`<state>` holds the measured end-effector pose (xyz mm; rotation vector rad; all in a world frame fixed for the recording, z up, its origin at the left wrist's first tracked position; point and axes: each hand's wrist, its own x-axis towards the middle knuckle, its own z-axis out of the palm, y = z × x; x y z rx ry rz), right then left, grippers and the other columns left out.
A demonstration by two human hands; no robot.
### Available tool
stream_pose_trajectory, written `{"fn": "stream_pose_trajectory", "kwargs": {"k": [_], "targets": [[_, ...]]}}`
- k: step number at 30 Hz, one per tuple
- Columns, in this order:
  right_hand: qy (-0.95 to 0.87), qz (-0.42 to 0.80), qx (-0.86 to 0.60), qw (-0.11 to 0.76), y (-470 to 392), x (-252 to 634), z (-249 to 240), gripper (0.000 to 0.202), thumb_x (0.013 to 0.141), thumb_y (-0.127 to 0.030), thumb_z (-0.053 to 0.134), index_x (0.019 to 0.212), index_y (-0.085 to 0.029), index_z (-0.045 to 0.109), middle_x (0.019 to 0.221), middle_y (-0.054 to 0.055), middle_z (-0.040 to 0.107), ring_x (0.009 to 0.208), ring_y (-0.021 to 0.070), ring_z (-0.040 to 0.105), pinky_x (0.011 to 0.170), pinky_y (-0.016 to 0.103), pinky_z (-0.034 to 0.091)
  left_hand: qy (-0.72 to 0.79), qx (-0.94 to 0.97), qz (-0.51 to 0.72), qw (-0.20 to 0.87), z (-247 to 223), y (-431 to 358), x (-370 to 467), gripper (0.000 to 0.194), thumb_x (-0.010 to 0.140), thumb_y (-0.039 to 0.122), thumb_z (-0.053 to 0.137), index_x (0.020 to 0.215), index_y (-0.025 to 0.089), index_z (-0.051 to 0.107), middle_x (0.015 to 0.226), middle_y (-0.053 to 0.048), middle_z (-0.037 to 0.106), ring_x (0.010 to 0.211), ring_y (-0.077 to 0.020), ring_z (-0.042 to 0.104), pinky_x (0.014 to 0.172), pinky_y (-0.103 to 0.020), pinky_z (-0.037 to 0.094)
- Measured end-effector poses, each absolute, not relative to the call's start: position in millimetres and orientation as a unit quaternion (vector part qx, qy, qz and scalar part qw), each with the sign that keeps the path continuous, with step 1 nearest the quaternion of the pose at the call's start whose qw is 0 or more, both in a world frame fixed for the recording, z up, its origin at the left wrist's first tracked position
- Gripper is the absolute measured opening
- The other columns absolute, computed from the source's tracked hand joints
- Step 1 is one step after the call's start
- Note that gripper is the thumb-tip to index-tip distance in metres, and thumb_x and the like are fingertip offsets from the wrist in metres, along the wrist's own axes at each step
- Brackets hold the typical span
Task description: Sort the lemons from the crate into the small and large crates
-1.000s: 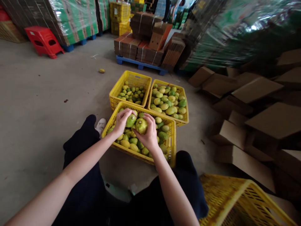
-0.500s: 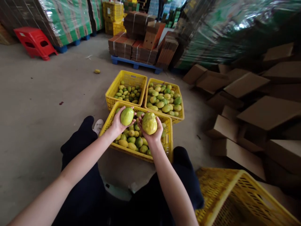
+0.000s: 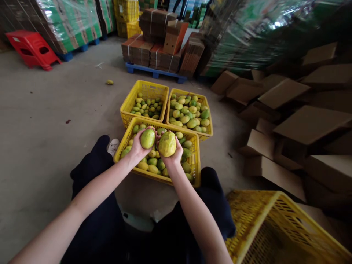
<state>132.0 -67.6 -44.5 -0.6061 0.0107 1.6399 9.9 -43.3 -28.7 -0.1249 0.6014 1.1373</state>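
Note:
Over the near yellow crate, my left hand (image 3: 139, 146) is cupped round a smooth green oval fruit, mango-like in look (image 3: 147, 139). My right hand (image 3: 176, 156) holds a larger yellow-green fruit with a lumpy skin (image 3: 167, 144), resting in the palm with the fingers round its sides. Both hands are close together, their fingertips nearly meeting between the two fruits. Below them, the near crate (image 3: 196, 161) is filled with similar green and yellow fruits (image 3: 143, 165), partly hidden by my hands and forearms.
Behind stand two more yellow fruit crates (image 3: 127, 102) (image 3: 210, 119). A tilted yellow crate (image 3: 254, 220) is at my right knee, beside heaped cardboard boxes (image 3: 313, 124). One fruit (image 3: 109, 82) lies on the floor. Farther off are a red stool (image 3: 33, 49) and a blue pallet (image 3: 155, 71) of flattened cartons.
My right hand has moved left with its lumpy fruit, closer to my left hand. The lumpy fruit has turned slightly. The whole view has shifted a little.

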Motion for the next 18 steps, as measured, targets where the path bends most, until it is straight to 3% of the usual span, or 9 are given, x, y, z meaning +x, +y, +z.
{"fn": "stream_pose_trajectory", "kwargs": {"k": [6,10,14,18], "targets": [[0.052,0.723,-0.273,0.633,-65,134,-49,0.036,0.098,-0.04,0.038,0.1,-0.02,0.067,0.082,0.005,0.075,0.079,0.0213,0.072,0.084,0.042,0.063,0.298,-0.077,0.532,0.789,-33,-40,12,0.029,0.095,0.022,0.042,0.111,0.018,0.067,0.08,-0.006,0.073,0.082,-0.0229,0.074,0.074,-0.035,0.063],[0.086,0.723,-0.265,0.632,-64,134,-48,0.033,0.095,-0.041,0.044,0.102,-0.019,0.067,0.083,0.007,0.074,0.084,0.0237,0.073,0.09,0.05,0.061,0.311,-0.071,0.52,0.793,-31,-38,13,0.033,0.101,0.031,0.038,0.113,0.015,0.065,0.079,-0.008,0.071,0.087,-0.0218,0.073,0.072,-0.029,0.061],[0.098,0.719,-0.294,0.623,-65,135,-41,0.036,0.097,-0.04,0.037,0.106,-0.019,0.065,0.082,0.009,0.074,0.094,0.0274,0.073,0.091,0.055,0.061,0.34,-0.067,0.503,0.792,-29,-38,14,0.037,0.104,0.037,0.035,0.109,0.015,0.064,0.08,-0.007,0.07,0.087,-0.0188,0.072,0.065,-0.022,0.058],[0.074,0.717,-0.314,0.618,-64,137,-37,0.039,0.096,-0.039,0.035,0.11,-0.018,0.064,0.086,0.011,0.075,0.095,0.0275,0.072,0.088,0.053,0.063,0.344,-0.065,0.5,0.792,-27,-39,15,0.037,0.105,0.037,0.033,0.106,0.015,0.063,0.08,-0.007,0.069,0.096,-0.0201,0.071,0.08,-0.025,0.059]]}}
